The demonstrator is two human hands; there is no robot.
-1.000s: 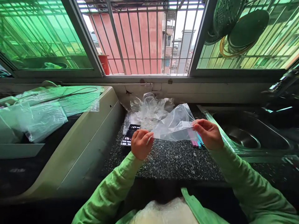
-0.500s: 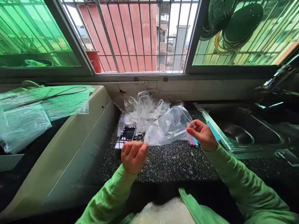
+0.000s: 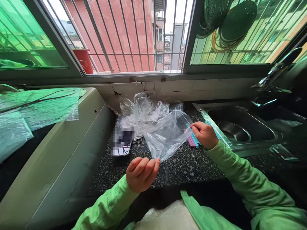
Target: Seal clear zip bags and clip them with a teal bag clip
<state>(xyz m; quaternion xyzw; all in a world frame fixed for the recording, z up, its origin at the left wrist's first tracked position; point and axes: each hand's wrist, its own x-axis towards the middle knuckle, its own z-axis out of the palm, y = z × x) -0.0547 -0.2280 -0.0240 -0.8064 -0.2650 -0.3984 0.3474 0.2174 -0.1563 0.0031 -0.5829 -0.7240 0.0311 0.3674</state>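
Observation:
A clear plastic bag (image 3: 166, 134) hangs stretched between both hands above the speckled dark counter (image 3: 177, 167). My left hand (image 3: 142, 173) pinches its lower corner near the counter's front edge. My right hand (image 3: 203, 134) pinches the bag's upper right edge. Under and beside the right hand lie pink and teal strips (image 3: 193, 140) on the counter. Both arms wear green sleeves.
A heap of crumpled clear bags (image 3: 141, 110) lies against the back wall. A phone (image 3: 122, 142) rests at the counter's left. A steel sink (image 3: 236, 129) is at the right, a white appliance (image 3: 59, 150) covered with plastic at the left. Barred windows run behind.
My left hand has moved down and toward me with the bag's corner, stretching the bag at a slant. The right hand stays near the coloured strips. The view has tilted down.

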